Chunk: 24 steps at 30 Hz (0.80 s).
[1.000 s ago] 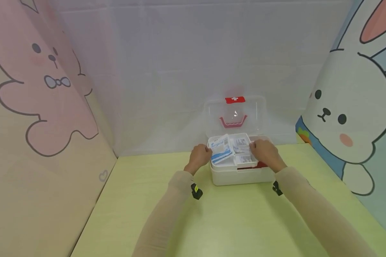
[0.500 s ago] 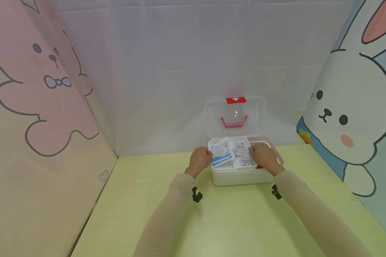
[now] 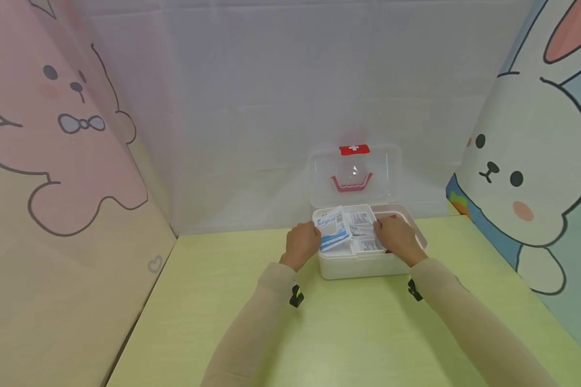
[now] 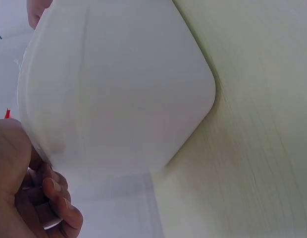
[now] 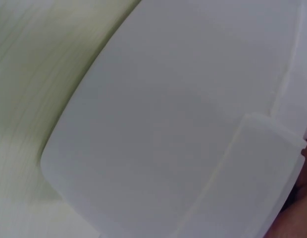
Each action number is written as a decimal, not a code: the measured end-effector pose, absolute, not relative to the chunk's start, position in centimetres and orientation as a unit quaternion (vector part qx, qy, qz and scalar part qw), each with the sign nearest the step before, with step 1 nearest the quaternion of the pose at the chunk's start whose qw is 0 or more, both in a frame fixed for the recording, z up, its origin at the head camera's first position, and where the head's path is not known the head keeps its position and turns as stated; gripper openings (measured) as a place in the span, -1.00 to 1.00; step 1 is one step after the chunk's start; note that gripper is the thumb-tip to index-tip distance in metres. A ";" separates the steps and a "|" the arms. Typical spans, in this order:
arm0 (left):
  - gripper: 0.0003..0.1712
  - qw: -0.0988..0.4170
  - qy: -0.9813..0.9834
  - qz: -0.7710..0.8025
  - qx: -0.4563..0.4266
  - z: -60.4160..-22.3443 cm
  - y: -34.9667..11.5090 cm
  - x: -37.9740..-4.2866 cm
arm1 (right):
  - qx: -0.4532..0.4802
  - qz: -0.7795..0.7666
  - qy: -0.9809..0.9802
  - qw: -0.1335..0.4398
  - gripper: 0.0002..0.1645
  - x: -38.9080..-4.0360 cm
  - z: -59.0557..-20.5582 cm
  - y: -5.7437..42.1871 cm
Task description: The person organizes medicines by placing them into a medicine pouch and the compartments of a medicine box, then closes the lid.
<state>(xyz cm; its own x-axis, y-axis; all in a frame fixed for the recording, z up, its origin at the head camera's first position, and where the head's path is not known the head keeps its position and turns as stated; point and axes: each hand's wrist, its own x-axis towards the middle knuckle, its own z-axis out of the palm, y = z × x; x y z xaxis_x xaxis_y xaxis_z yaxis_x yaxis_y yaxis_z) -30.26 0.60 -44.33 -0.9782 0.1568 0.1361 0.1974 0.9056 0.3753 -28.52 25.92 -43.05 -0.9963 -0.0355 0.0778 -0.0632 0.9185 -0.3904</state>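
Observation:
A white first-aid box (image 3: 348,269) stands on the table with its clear lid (image 3: 389,172) raised behind it. Across its left part sits a white tray (image 3: 338,252), level with the box's rim. In the tray lie a blue-and-white packet marked "surgical" (image 3: 333,226) and several small white packets (image 3: 366,245). My left hand (image 3: 302,245), fingers curled, pinches the tray's left edge; in the left wrist view it is at the rim, beside the box's wall (image 4: 124,89). My right hand (image 3: 398,236) grips the tray's right edge. Its fingertips are mostly hidden.
The yellow-green table (image 3: 213,301) spreads out left and in front of the box. A white sheet (image 3: 252,134) hangs close behind the lid. Cartoon-printed panels stand left (image 3: 77,290) and right (image 3: 518,199). Red shows inside the box's right part, beside my right hand.
The tray's raised, tilted side has come down, and it now lies level in the box. My right hand has lowered with it. My left hand has stayed at the left edge, shifting slightly downward.

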 end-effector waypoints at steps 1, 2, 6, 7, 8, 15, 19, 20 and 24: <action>-0.67 0.053 -0.975 -0.195 -0.092 -44.3 0.6 -30.2 | 0.027 0.200 -0.979 0.037 -0.50 -28.5 -43.0 25.8; -0.67 0.055 -0.975 -0.193 -0.093 -44.3 0.5 -30.1 | 0.026 0.200 -0.979 0.038 -0.51 -28.5 -42.9 25.8; -0.69 0.061 -0.973 -0.204 -0.092 -44.4 0.4 -30.0 | 0.028 0.200 -0.978 0.045 -0.53 -28.5 -42.7 25.6; -0.69 0.064 -0.972 -0.208 -0.090 -44.3 0.3 -30.0 | 0.030 0.200 -0.978 0.048 -0.53 -28.5 -42.6 25.6; -0.69 0.065 -0.971 -0.215 -0.087 -44.3 0.3 -30.0 | 0.031 0.202 -0.978 0.050 -0.54 -28.5 -42.6 25.6; -0.67 0.056 -0.951 -0.293 -0.075 -44.5 0.1 -30.1 | 0.025 0.243 -0.969 0.037 -0.53 -28.1 -42.5 25.8; -0.67 0.074 -0.937 -0.337 -0.055 -45.1 -0.3 -30.0 | 0.017 0.242 -0.967 0.081 -0.55 -27.8 -42.5 26.0; -0.66 0.082 -0.931 -0.352 -0.048 -45.3 -0.3 -30.0 | 0.017 0.240 -0.965 0.101 -0.56 -27.7 -42.4 26.2; -0.60 0.095 -0.885 -0.455 -0.037 -46.0 -0.6 -30.1 | 0.018 0.245 -0.948 0.203 -0.61 -27.3 -42.1 27.3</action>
